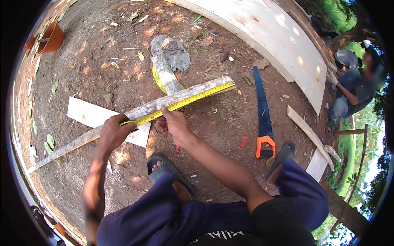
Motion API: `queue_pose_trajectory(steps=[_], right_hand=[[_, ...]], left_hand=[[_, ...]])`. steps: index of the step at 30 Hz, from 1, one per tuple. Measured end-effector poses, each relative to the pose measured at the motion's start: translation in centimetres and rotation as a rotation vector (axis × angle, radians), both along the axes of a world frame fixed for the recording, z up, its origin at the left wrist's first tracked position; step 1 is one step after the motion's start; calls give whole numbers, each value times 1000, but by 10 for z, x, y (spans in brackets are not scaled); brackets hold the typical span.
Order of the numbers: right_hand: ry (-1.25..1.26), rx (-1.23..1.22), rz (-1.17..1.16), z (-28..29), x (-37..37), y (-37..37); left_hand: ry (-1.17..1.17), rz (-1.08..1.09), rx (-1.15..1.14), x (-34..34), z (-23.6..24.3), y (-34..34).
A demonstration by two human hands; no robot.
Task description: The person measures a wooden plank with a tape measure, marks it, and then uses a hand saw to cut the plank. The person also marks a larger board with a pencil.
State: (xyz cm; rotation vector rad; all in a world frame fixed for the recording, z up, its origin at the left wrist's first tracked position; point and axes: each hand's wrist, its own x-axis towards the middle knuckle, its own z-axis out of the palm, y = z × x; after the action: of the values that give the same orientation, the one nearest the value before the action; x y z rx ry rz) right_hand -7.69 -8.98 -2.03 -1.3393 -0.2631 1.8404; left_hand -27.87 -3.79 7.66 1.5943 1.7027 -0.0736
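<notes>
Yellow tape measure (184, 101) pinned along plank (123, 117); left hand (113, 133) clenches case; right hand (176, 123) presses tape.

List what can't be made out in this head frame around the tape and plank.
Head view only:
- Tape measure markings: too small to read.
- Tape case: hidden inside the left hand.
- Any mark on the plank under the right hand: covered by its fingers.
- Plank's underside and what props it: hidden by the plank itself.
- Handsaw teeth: too small.
</notes>
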Motion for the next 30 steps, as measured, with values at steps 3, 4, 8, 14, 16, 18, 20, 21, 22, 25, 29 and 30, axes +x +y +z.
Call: queue_pose_trajectory(steps=[3, 4, 8, 14, 16, 18, 20, 21, 22, 25, 29, 30], right_hand=[[14, -3, -30, 3, -6, 0], [19, -8, -43, 4, -7, 0], [13, 0, -16, -5, -2, 0], [-11, -25, 54, 5, 9, -5], [-44, -8, 86, -2, 16, -12], [-102, 50, 115, -9, 17, -18], [-150, 78, 127, -10, 16, -22], [-160, 76, 127, -7, 14, -25], [-216, 107, 162, -8, 17, -28], [-326, 177, 205, -11, 22, -34], [-416, 272, 233, -13, 13, -36], [-502, 331, 262, -13, 13, -36]], left_hand=[[-29, 2, 25, -7, -4, 0], [-25, 2, 32, -8, -4, 0], [-15, 5, 41, -1, -2, 3], [36, -9, 34, -12, -7, 1], [41, -13, 43, -14, -9, 0], [77, 28, 32, -26, -8, -1], [53, 40, 52, -37, -17, -2], [104, 39, 45, -41, -11, -3], [118, 22, 58, -43, -10, -2], [170, 15, 55, -50, -18, 0], [228, 65, 8, -63, -15, -4], [236, 61, 5, -66, -16, -3]])
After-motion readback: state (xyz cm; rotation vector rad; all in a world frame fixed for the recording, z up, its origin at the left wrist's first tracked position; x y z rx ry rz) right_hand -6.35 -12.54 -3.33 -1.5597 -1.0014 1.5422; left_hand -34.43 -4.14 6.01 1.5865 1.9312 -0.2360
